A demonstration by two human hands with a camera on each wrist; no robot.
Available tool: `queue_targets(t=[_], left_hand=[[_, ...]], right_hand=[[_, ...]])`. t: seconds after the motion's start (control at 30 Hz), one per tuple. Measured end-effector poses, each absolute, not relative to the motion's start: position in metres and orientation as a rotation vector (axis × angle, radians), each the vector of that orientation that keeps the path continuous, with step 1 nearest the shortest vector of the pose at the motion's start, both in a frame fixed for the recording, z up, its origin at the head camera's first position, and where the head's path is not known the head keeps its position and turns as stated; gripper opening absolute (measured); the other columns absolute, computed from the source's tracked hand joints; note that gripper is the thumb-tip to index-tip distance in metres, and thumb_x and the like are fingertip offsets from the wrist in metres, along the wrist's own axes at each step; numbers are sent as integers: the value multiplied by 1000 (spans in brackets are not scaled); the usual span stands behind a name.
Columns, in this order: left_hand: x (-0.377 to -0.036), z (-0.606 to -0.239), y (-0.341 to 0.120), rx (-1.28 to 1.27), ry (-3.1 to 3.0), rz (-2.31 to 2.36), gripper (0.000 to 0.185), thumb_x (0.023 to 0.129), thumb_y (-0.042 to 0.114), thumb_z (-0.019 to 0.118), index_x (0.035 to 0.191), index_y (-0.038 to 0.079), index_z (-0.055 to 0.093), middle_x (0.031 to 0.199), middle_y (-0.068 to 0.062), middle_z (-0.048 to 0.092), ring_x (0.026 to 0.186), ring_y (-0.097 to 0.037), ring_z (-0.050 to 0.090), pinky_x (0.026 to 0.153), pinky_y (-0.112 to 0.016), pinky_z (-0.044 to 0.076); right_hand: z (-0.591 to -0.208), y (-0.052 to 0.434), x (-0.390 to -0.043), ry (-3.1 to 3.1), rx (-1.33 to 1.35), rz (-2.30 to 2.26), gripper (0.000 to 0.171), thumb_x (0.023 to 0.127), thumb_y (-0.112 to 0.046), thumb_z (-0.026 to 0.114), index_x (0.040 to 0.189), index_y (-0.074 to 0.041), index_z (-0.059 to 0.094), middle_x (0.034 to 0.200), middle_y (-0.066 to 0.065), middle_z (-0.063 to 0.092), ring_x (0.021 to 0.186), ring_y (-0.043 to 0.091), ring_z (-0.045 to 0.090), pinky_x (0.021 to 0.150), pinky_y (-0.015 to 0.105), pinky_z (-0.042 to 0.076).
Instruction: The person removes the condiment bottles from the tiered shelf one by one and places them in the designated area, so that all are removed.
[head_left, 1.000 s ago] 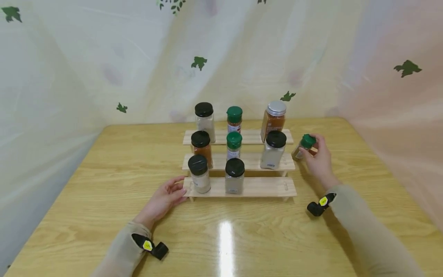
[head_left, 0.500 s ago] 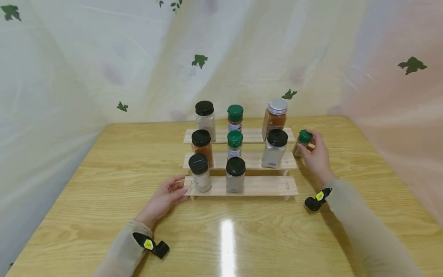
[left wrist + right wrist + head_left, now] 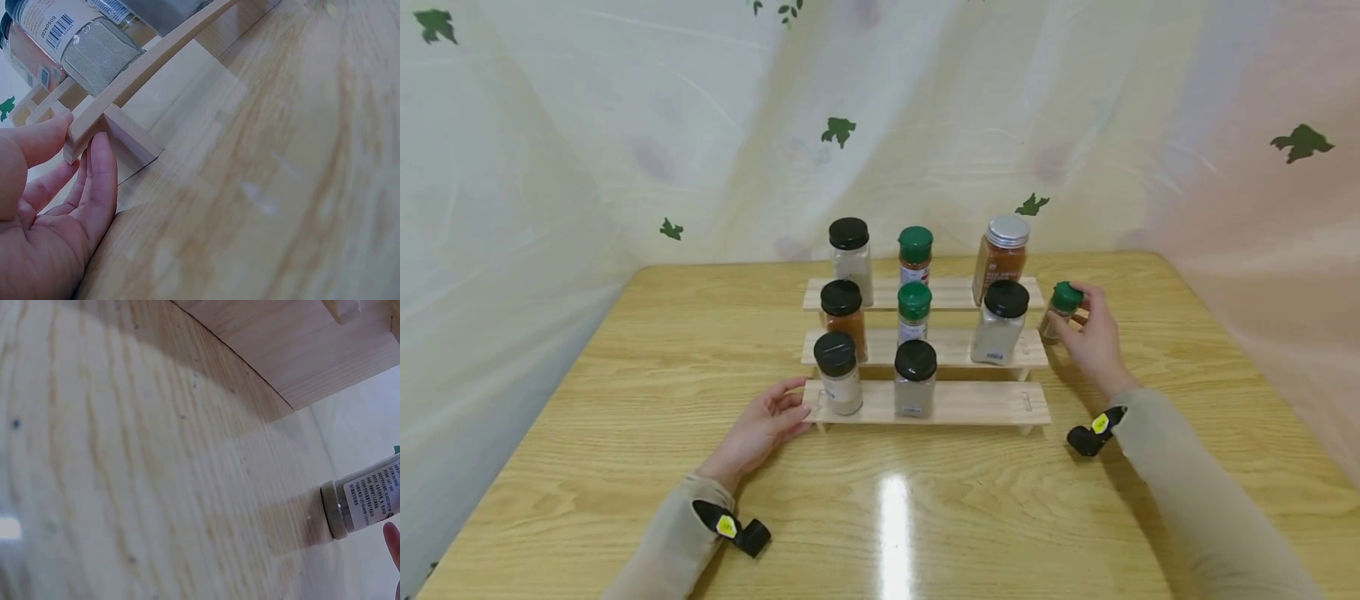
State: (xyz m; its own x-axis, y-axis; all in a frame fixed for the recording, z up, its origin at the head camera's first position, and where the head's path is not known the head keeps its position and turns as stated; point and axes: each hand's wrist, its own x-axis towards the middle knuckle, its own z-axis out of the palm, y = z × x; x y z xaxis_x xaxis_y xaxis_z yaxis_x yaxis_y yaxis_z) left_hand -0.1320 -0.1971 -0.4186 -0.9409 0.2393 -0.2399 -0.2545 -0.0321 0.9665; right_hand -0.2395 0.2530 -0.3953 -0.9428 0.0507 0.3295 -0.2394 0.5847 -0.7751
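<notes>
A three-step wooden spice rack [image 3: 973, 402] stands mid-table. My left hand [image 3: 766, 423] grips the left end of its lowest shelf; the left wrist view shows the thumb at the shelf's edge and the fingers underneath. Right of the rack, my right hand [image 3: 1093, 342] holds a small green-capped spice jar [image 3: 1054, 327] by its cap and upper side. In the right wrist view the labelled jar [image 3: 369, 497] has its base close to the tabletop, with only a fingertip [image 3: 392, 540] showing. Two black-lidded jars, one left [image 3: 842, 387] and one centre [image 3: 914, 392], sit on the lowest shelf.
The middle shelf bears an orange-brown jar [image 3: 846, 329], a green-capped jar [image 3: 913, 304] and a pale black-lidded jar [image 3: 997, 333]. On the top shelf are a black-lidded jar [image 3: 850, 258], a green-capped one [image 3: 915, 246] and a silver-lidded one [image 3: 1000, 267]. A patterned curtain [image 3: 737, 125] hangs behind.
The green-capped jar in my right hand has become more upright and shifted slightly away from me, nearer the rack. My left hand keeps its grip on the shelf end.
</notes>
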Motion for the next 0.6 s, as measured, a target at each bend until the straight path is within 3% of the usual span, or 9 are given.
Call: queue_targets(t=[0.27, 0.6], left_hand=[[-132, -419, -198, -23, 1916, 2031, 54, 95, -4, 45, 144, -6, 23, 105, 0, 50, 89, -4, 57, 83, -21, 54], [-133, -417, -197, -22, 1917, 2025, 54, 96, -4, 44, 145, -5, 22, 105, -1, 47, 88, -3, 56, 83, -20, 53]], right_hand=[[-390, 257, -242, -2519, 174, 1252, 50, 94, -20, 58, 132, 4, 38, 129, 24, 44, 118, 40, 43, 98, 60, 41], [-375, 262, -240, -2463, 185, 1191, 41, 91, -15, 62, 121, 10, 48, 121, 26, 47, 113, 38, 45, 96, 58, 42]])
